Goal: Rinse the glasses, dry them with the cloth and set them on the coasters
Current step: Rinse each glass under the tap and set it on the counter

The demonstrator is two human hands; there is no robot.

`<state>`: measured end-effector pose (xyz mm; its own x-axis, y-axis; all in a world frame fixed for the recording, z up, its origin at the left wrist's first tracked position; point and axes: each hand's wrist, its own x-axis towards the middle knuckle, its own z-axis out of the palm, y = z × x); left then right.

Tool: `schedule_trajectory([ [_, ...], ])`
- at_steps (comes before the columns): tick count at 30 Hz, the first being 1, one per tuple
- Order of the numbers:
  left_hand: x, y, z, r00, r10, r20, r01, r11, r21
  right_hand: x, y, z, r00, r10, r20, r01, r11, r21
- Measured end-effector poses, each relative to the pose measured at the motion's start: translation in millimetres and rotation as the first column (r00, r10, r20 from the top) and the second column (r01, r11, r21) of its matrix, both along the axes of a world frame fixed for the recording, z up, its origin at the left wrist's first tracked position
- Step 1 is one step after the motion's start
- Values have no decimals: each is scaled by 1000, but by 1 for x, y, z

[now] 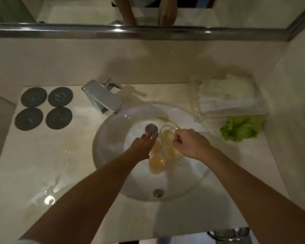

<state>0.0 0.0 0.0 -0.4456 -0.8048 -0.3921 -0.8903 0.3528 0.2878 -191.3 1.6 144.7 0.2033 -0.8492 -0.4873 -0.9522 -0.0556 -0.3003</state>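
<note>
Four glasses (163,148) stand grouped in the basin of the sink (113,131), near the drain (151,128) and below the spout of the tap (102,97). Each holds an amber residue at its base. This placement likely keeps them within reach of the water stream and lets any spill run off into the basin.

The right hand (190,143) has its fingers curled in a pinch at the rim of the farthest glass (166,132). The grip is nearly closed, with the thumb and fingers on the thin glass wall. A rim hold of this kind suits lifting one glass clear of its neighbours.

The left hand (143,147) lies with fingers extended, almost flat, against the left side of the group. It grasps nothing. It probably steadies the remaining glasses while one is drawn out.

No water stream is visible from the tap. The rinse appears not yet begun.

Four dark coasters (44,108) lie in a square on the worktop (42,164), well apart to the left of the sink. All four are unoccupied. The green cloth (241,128) lies crumpled to the right of the sink, beside a clear tray (231,97). With the cloth on one side and the coasters on the other, wet and dry stations stay separate.
</note>
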Motion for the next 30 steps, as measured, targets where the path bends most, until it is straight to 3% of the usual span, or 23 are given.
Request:
schedule_trajectory([
  [2, 3, -4, -14, 992, -7, -129, 5, 1000, -14, 4, -7, -4, 999, -37, -8, 37, 999, -10],
  [5, 8, -12, -28, 985, -2, -171, 5, 1000, 17, 15, -15, -5, 999, -38, -36, 38, 999, 6],
  [9, 10, -26, -25, 900, 207, -384, -84, 946, 312, 33, -21, -10, 998, -50, -33, 49, 999, -19],
  [12, 19, -27, -23, 862, 283, -420, -137, 929, 345, 43, -18, -15, 997, -80, 21, 80, 997, -22],
  [14, 26, -25, -17, 808, 363, -465, -227, 919, 323, 47, -15, -20, 996, -74, 52, 74, 997, 7],
  [18, 43, -16, 21, 604, 531, -594, -411, 846, 339, 57, -9, -30, 998, 19, 54, -20, 999, 25],
  [24, 53, 10, 80, 501, 547, -671, -402, 833, 379, 84, 10, -54, 962, -54, 269, 71, 996, -54],
  [30, 64, 11, 100, 558, 476, -679, -333, 879, 343, 88, 16, -64, 928, -55, 368, 149, 962, -231],
])
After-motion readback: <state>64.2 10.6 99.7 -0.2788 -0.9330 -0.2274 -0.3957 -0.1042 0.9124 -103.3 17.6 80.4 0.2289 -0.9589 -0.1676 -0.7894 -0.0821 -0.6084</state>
